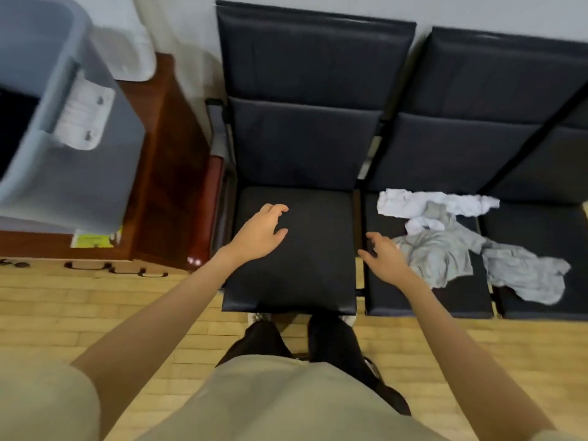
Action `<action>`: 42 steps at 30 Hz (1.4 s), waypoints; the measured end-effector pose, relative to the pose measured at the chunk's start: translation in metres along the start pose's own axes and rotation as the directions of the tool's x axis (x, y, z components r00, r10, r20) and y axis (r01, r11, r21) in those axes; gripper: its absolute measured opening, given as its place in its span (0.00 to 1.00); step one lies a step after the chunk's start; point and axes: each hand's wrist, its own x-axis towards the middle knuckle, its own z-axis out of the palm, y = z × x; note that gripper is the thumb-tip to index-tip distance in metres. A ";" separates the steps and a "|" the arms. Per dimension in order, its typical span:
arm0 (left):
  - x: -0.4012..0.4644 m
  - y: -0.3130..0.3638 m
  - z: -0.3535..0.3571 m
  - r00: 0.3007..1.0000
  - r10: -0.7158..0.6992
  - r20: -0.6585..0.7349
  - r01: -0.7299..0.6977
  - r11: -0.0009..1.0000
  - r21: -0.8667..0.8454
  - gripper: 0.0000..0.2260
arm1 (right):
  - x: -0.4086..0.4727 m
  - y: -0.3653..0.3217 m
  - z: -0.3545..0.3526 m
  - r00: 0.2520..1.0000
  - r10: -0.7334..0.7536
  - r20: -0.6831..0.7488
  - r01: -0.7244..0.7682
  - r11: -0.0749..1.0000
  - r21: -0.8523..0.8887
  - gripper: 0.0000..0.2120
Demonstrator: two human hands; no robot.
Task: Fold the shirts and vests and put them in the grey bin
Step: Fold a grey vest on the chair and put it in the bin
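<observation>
Two empty hands, left hand (259, 232) and right hand (386, 261), beside crumpled shirts (445, 246).

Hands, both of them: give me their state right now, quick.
Left hand: open, fingers loosely curled, holding nothing, over the black seat.
Right hand: open, holding nothing, beside the grey shirt.
</observation>
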 end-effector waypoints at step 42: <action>0.237 0.076 0.497 0.956 0.288 0.064 -0.276 0.949 -0.150 0.18 | 0.159 0.438 0.087 0.457 0.289 -0.841 0.344 0.814 0.467 0.11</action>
